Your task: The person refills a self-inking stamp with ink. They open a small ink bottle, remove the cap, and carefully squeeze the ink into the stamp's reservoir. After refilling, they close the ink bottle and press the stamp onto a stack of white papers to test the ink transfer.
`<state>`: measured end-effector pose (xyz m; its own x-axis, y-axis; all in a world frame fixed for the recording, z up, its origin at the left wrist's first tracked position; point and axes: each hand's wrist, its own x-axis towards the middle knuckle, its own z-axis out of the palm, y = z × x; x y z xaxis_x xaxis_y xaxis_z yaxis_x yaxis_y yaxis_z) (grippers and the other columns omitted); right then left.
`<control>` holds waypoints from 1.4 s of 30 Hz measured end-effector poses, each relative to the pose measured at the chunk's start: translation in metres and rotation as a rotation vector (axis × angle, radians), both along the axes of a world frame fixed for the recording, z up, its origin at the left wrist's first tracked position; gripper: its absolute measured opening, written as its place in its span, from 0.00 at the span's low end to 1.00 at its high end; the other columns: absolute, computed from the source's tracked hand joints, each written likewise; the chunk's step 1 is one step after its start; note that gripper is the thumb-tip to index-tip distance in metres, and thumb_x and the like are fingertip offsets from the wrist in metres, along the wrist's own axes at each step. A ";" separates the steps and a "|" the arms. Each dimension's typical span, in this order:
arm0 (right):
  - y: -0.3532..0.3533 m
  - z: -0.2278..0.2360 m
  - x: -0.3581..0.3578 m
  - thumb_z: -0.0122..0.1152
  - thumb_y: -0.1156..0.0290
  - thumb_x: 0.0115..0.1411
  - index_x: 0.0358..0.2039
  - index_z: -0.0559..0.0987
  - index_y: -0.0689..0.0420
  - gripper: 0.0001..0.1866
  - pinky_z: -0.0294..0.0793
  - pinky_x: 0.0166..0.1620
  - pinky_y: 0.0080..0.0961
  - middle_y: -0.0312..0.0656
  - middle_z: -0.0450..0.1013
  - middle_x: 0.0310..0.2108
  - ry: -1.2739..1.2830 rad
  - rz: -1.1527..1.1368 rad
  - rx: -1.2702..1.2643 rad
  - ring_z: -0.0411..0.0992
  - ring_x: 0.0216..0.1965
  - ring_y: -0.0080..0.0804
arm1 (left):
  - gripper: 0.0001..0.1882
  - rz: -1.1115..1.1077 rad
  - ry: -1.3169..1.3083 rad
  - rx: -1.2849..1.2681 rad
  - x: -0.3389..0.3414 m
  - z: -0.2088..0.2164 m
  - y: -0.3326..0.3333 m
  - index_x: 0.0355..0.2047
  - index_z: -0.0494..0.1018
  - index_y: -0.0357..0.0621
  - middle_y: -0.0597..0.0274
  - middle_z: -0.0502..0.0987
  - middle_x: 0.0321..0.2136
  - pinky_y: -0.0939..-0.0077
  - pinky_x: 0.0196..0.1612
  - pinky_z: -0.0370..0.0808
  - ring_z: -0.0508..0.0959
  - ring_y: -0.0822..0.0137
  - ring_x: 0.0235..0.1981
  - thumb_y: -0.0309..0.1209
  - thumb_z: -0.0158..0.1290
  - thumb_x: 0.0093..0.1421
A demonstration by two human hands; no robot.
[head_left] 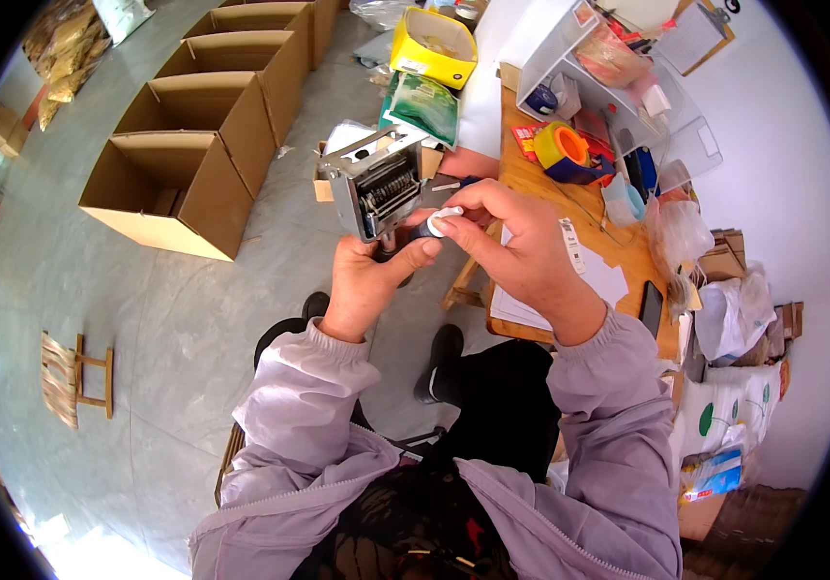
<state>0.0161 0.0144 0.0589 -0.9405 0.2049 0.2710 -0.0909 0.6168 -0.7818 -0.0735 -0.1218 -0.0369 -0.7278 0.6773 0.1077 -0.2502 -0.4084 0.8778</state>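
Observation:
My left hand (pixel 366 280) is closed around the lower end of a metal-framed hand stamp (pixel 386 193), with rows of dark ribbed wheels or bands inside its open frame. Its frame tilts up and away from me. Between the fingertips of my right hand (pixel 526 251) is a small white-tipped bottle (pixel 446 218) with a darker body, held close beside the stamp. My left thumb points toward this bottle; whether it touches it I cannot tell. White paper sheets (pixel 603 280) lie on the wooden table (pixel 521 145), below my right wrist.
Open cardboard boxes (pixel 168 179) stand in a row on the floor at the far left. A yellow box (pixel 434 48) sits beyond my hands. Tape rolls (pixel 565 150), a grey shelf (pixel 579 68) and a phone (pixel 651 304) are on the table. A small wooden stool (pixel 76 377) is at left.

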 end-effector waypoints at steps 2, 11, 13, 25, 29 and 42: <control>-0.001 -0.002 0.002 0.60 0.75 0.57 0.35 0.75 0.63 0.07 0.71 0.34 0.18 0.39 0.76 0.31 0.009 -0.026 -0.014 0.73 0.29 0.21 | 0.12 -0.005 -0.013 -0.012 0.002 0.000 0.003 0.38 0.77 0.40 0.73 0.76 0.26 0.89 0.25 0.65 0.71 0.84 0.25 0.24 0.62 0.52; 0.001 -0.007 0.021 0.62 0.71 0.54 0.36 0.74 0.58 0.10 0.71 0.30 0.23 0.39 0.73 0.25 0.086 -0.084 0.014 0.73 0.25 0.28 | 0.14 0.009 -0.013 -0.015 0.017 -0.006 0.015 0.41 0.74 0.37 0.65 0.78 0.34 0.85 0.35 0.72 0.76 0.78 0.32 0.21 0.60 0.53; 0.014 -0.007 0.034 0.63 0.68 0.53 0.35 0.74 0.57 0.10 0.71 0.28 0.25 0.40 0.72 0.21 0.107 -0.179 0.076 0.73 0.23 0.31 | 0.16 -0.063 0.055 -0.073 0.021 -0.010 0.021 0.44 0.73 0.36 0.61 0.78 0.38 0.83 0.37 0.72 0.76 0.76 0.34 0.20 0.59 0.54; 0.210 -0.074 0.086 0.63 0.61 0.51 0.30 0.75 0.58 0.14 0.72 0.33 0.36 0.46 0.75 0.24 -0.329 -0.653 0.467 0.74 0.29 0.44 | 0.18 -0.155 0.007 -0.135 0.039 -0.003 0.053 0.49 0.71 0.35 0.50 0.75 0.46 0.77 0.39 0.73 0.77 0.70 0.35 0.21 0.55 0.56; 0.219 -0.081 0.091 0.62 0.56 0.50 0.37 0.76 0.55 0.18 0.72 0.35 0.37 0.46 0.76 0.26 -0.270 -0.646 0.492 0.75 0.32 0.46 | 0.18 -0.136 -0.022 -0.193 0.037 -0.009 0.064 0.49 0.71 0.37 0.50 0.75 0.46 0.77 0.37 0.72 0.76 0.71 0.32 0.23 0.54 0.57; 0.474 -0.011 0.262 0.49 0.62 0.57 0.39 0.80 0.54 0.16 0.72 0.44 0.33 0.49 0.76 0.36 -0.101 -1.418 0.584 0.75 0.40 0.43 | 0.17 -0.047 0.033 -0.089 0.022 -0.048 0.101 0.46 0.73 0.39 0.50 0.77 0.43 0.73 0.34 0.71 0.74 0.68 0.30 0.23 0.56 0.55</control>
<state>0.2777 0.4887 0.0480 -0.0890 0.8109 0.5784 0.8543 0.3607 -0.3742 -0.0517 -0.0213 -0.0849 -0.6917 0.7188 0.0693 -0.2378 -0.3173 0.9180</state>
